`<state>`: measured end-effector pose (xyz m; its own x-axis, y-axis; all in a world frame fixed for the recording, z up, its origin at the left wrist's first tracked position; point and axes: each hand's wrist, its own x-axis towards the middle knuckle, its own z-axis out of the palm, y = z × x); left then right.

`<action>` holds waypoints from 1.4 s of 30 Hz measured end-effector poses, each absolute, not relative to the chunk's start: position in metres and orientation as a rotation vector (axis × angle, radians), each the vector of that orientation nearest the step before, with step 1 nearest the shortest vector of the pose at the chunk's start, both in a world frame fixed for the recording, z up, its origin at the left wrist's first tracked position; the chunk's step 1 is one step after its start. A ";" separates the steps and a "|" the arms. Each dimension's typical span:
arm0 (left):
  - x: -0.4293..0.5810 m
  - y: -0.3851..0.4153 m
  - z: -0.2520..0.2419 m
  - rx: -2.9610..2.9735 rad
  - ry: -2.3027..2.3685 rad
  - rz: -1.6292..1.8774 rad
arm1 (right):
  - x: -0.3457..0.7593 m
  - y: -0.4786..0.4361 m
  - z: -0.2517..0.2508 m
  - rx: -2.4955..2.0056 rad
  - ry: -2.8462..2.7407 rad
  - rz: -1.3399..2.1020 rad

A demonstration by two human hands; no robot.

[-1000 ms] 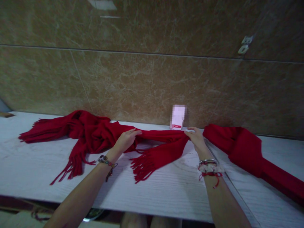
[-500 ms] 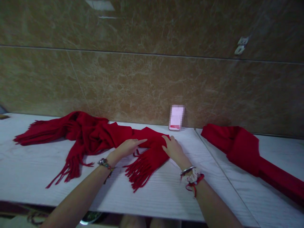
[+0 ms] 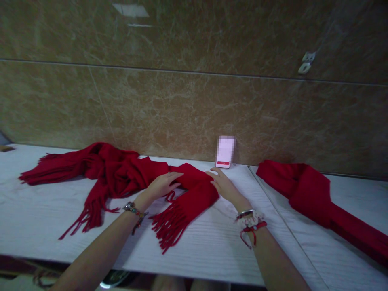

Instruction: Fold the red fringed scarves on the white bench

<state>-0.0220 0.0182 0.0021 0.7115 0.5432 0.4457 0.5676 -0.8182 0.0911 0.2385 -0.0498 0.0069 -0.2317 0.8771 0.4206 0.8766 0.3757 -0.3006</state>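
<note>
A red fringed scarf lies bent on the white tabletop, its tasselled end pointing toward me. My left hand rests over the scarf's left part, fingers stretched out to the right. At the bend on the right, my right hand has its fingers apart and touches or nearly touches the cloth edge. To the left, a rumpled heap of red scarf cloth with fringes adjoins this piece; I cannot tell whether they are joined.
A phone with a lit, blurred screen leans against the brown marbled wall. Another red scarf lies folded at the right, past a seam in the white table. A small white fitting is on the wall.
The fringed end has shifted slightly left and toward me. My right hand has moved a little right, its fingers now looser at the scarf's edge. My left hand has shifted slightly.
</note>
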 end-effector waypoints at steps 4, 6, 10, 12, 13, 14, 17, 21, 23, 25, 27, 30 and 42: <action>-0.012 0.010 0.000 -2.871 -0.852 -0.652 | 0.228 -0.048 -0.003 -1.439 -2.282 0.093; -0.012 0.011 -0.001 -2.847 -0.862 -0.635 | 0.228 -0.045 -0.003 -1.407 -2.261 0.146; -0.021 0.021 0.000 -2.727 -0.970 -0.709 | 0.242 -0.035 0.003 -1.298 -1.834 0.245; -0.028 0.025 0.004 -2.620 -1.088 -0.786 | 0.254 -0.031 0.004 -1.325 -1.447 0.334; -0.030 0.025 0.006 -2.571 -1.144 -0.819 | 0.262 -0.030 0.005 -1.364 -1.252 0.381; -0.032 0.026 0.009 -2.539 -1.184 -0.839 | 0.270 -0.029 0.004 -1.409 -1.087 0.419; -0.032 0.023 0.014 -2.571 -1.141 -0.832 | 0.292 -0.032 0.005 -1.530 -0.828 0.447; -0.024 0.014 0.014 -2.780 -0.820 -0.701 | 0.296 -0.034 0.009 -1.586 -0.841 0.393; -0.019 0.010 0.013 -2.883 -0.714 -0.567 | 0.282 -0.036 0.010 -1.620 -0.991 0.360; -0.017 0.007 0.011 -2.938 -0.724 -0.431 | 0.264 -0.039 0.010 -1.718 -1.232 0.287; -0.017 0.008 0.009 -2.947 -0.818 -0.353 | 0.250 -0.044 0.008 -1.838 -1.418 0.252; -0.020 0.012 0.008 -2.944 -0.938 -0.366 | 0.250 -0.049 0.009 -1.918 -1.538 0.340; -0.027 0.013 0.017 -2.836 -1.018 -0.815 | 0.311 -0.057 0.034 -1.738 -1.081 0.504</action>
<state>-0.0270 0.0128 0.0174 0.6510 0.5873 0.4810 0.5980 -0.7870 0.1517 0.3106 -0.0570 0.0343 0.5160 0.8446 0.1426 0.4338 -0.1141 -0.8938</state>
